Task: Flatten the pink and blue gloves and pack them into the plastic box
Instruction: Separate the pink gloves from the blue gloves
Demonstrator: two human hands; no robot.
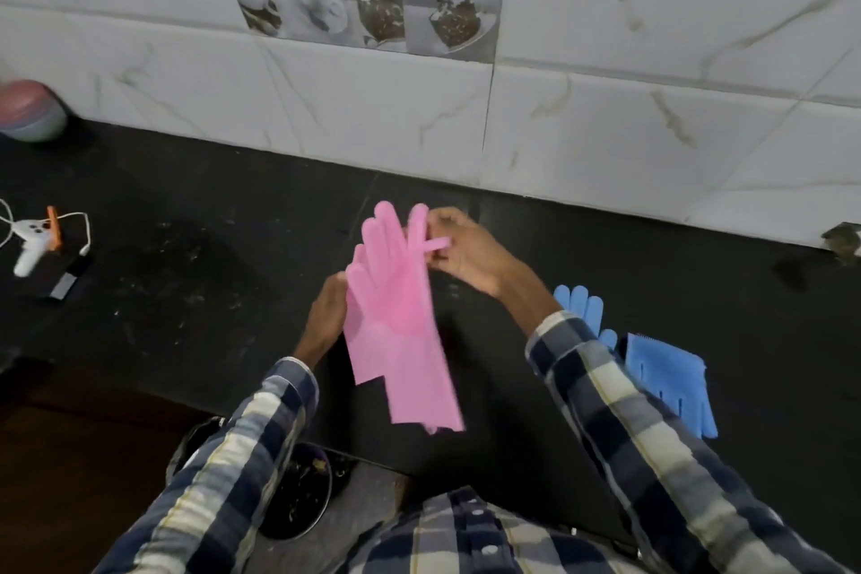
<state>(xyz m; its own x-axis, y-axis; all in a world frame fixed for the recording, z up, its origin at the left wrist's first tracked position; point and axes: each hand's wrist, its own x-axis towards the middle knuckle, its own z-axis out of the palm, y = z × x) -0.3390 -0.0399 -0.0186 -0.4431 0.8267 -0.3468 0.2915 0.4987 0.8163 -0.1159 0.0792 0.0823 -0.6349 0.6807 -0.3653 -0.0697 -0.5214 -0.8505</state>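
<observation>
Nearest the camera are the plaid sleeves (652, 433), and between them the pink gloves (396, 322) hang in the air above the dark surface (186, 294), cuffs dangling toward the near edge. It looks like two pink gloves stacked, though the blur makes that hard to swear to. The left hand (328, 312) grips them at the left edge around palm level, fingers curled behind the rubber. A bit farther out, the right hand (459, 249) pinches the glove fingers near the top — one fingertip sticks out sideways past its thumb. So I'd say this is the flattening step, lining up and smoothing the pink pair. The blue gloves (666, 378) lie on the surface to the right, just behind the right sleeve, untouched. No plastic box in view, so the next move probably means laying the pink pair flat — then finding that box.
</observation>
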